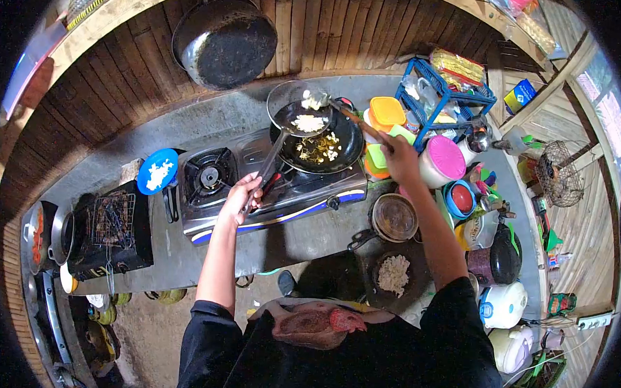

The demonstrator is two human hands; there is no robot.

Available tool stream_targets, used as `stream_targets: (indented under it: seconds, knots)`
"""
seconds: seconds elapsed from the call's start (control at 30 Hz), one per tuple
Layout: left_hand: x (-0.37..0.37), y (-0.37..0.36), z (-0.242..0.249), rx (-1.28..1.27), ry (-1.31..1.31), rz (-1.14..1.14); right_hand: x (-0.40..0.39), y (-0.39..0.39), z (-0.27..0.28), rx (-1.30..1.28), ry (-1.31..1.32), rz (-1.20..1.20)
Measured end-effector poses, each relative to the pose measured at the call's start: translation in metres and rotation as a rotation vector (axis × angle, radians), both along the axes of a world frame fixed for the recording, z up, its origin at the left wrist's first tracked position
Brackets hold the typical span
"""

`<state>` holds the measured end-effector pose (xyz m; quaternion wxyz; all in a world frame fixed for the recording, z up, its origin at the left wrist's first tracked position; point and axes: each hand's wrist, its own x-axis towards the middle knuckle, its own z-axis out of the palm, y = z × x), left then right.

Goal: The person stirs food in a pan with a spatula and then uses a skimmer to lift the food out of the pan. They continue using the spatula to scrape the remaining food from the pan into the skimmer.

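Note:
My left hand [243,196] is closed around the long handle of a round mesh strainer [281,104]. The strainer is over the far-left part of a black wok [355,149], with pale food pieces [309,123] in its mesh. In the wok, more small pieces [332,148] lie in yellowish oil. My right hand [399,160] grips the wooden handle of a spatula [361,120]. Its head, above the strainer's right side, carries a pale clump [314,100]. The wok sits on the right side of a gas stove [254,219].
The left burner [211,177] has no pan on it. Beside the stove, a blue plate [157,171] holds white pieces. Lidded containers [442,160] and a blue rack [432,102] crowd the right. A lidded small pan [394,217] stands near my right forearm. A large pan [227,45] hangs on the wall.

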<state>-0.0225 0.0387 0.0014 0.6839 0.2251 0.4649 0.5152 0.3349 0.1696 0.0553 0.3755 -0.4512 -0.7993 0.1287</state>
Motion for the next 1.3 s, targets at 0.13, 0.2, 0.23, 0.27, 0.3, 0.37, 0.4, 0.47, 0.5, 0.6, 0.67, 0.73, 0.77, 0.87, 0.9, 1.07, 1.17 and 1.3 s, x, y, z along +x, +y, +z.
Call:
stream_targets:
  seconds: [0.13, 0.2, 0.23, 0.27, 0.3, 0.37, 0.4, 0.47, 0.5, 0.6, 0.67, 0.73, 0.77, 0.87, 0.9, 1.07, 1.17, 1.3]
  knots:
    - [-0.001, -0.002, 0.001, 0.004, -0.036, -0.002, -0.018, -0.02, 0.006, 0.171, -0.396, -0.156]
    - [-0.002, -0.003, 0.002, 0.003, -0.033, -0.003, -0.019, -0.018, 0.004, 0.202, -0.452, -0.202]
    - [-0.004, -0.003, 0.002, 0.002, -0.019, 0.002, -0.02, -0.018, 0.005, 0.201, -0.454, -0.2]
    - [-0.005, -0.004, 0.002, 0.001, -0.004, 0.005, -0.019, -0.017, 0.006, 0.168, -0.429, -0.202]
    - [-0.006, -0.004, 0.002, -0.001, -0.005, 0.004, -0.018, -0.017, 0.006, 0.135, -0.404, -0.205]
    - [-0.007, -0.004, 0.002, 0.007, -0.02, -0.012, -0.015, -0.014, 0.001, 0.252, -0.447, -0.184]
    - [-0.006, -0.005, 0.004, 0.008, 0.005, -0.004, -0.015, -0.014, 0.001, 0.372, -0.488, -0.16]
    - [-0.005, -0.003, 0.001, 0.011, 0.031, -0.015, -0.014, -0.018, 0.002, 0.339, -0.491, -0.199]
    - [-0.005, -0.003, -0.001, 0.011, 0.056, -0.02, -0.015, -0.02, 0.003, 0.306, -0.492, -0.231]
    - [-0.005, -0.004, -0.005, 0.028, 0.028, -0.015, -0.004, -0.01, -0.004, 0.147, -0.374, -0.315]
    - [-0.005, -0.004, -0.004, 0.029, 0.019, 0.005, 0.005, -0.003, -0.007, 0.119, -0.365, -0.358]
    - [-0.005, -0.006, 0.0, 0.04, -0.004, 0.029, 0.01, -0.003, -0.008, 0.119, -0.351, -0.401]
    - [-0.004, -0.006, 0.002, 0.04, -0.004, 0.027, 0.012, -0.003, -0.012, 0.118, -0.352, -0.402]
    - [-0.003, -0.006, 0.005, 0.031, 0.011, 0.092, 0.013, -0.002, -0.037, 0.165, -0.425, -0.352]
    - [-0.004, -0.006, 0.006, 0.031, 0.012, 0.095, 0.008, -0.005, -0.047, 0.192, -0.478, -0.337]
    - [-0.005, -0.006, 0.007, 0.026, 0.025, 0.101, -0.03, -0.022, -0.06, 0.302, -0.419, -0.224]
    - [-0.005, -0.007, 0.007, 0.036, 0.011, 0.099, -0.047, -0.024, -0.065, 0.207, -0.455, -0.187]
    - [-0.004, -0.008, 0.009, 0.022, 0.026, 0.112, -0.061, -0.027, -0.066, 0.201, -0.52, -0.21]
